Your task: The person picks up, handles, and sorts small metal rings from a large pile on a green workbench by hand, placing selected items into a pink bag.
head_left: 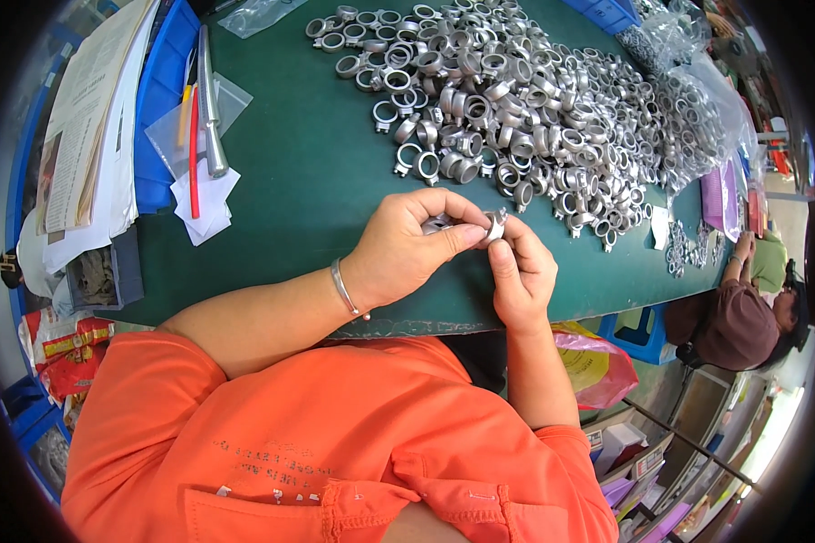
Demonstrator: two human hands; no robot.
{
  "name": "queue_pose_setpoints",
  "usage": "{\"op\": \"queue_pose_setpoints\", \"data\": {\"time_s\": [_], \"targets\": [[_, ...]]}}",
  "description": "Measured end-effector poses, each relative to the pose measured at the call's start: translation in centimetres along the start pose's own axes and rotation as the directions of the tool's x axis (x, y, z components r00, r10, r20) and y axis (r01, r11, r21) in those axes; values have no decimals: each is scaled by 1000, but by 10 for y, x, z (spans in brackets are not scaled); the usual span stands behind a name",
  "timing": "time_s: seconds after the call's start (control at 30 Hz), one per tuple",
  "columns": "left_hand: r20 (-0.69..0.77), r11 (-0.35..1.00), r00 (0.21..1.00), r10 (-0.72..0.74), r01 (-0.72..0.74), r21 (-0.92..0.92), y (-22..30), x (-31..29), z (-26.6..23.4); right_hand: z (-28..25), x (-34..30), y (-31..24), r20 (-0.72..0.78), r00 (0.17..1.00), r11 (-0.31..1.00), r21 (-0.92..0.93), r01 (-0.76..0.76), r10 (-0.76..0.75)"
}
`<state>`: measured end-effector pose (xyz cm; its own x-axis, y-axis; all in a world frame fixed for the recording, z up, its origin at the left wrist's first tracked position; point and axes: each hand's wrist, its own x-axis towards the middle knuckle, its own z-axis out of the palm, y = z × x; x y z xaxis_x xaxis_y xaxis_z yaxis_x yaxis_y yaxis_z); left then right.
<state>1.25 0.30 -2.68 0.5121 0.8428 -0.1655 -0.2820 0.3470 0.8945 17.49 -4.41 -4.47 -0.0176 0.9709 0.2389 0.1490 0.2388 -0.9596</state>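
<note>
Ring (496,226) in fingers (505,267), lettered shirt (317,430), printed papers (89,136)

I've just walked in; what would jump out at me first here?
The big heap of silvery lugged metal rings across the far side of the green tabletop would likely catch the eye first. Next comes the bright orange shirt at the bottom; just above it, the left hand and right hand hold one ring between them.
</note>
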Motion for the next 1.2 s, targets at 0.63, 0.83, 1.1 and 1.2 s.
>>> {"op": "queue_pose_setpoints", "data": {"time_s": [0.63,0.83,1.1,1.2], "targets": [[-63,996,994,-89,88,-13,1,2,0,9,3,4,-251,910,921,-299,251,-330],[26,964,983,-180,182,-193,-3,2,-2,12,2,-12,-13,837,704,-549,451,-547],[90,921,967,-239,255,-295,-3,3,-4,14,-1,-8,-295,955,999,47,-24,36],[104,922,967,-231,252,-295,-5,3,-6,8,-1,-1,-228,974,997,63,32,-17]]}}
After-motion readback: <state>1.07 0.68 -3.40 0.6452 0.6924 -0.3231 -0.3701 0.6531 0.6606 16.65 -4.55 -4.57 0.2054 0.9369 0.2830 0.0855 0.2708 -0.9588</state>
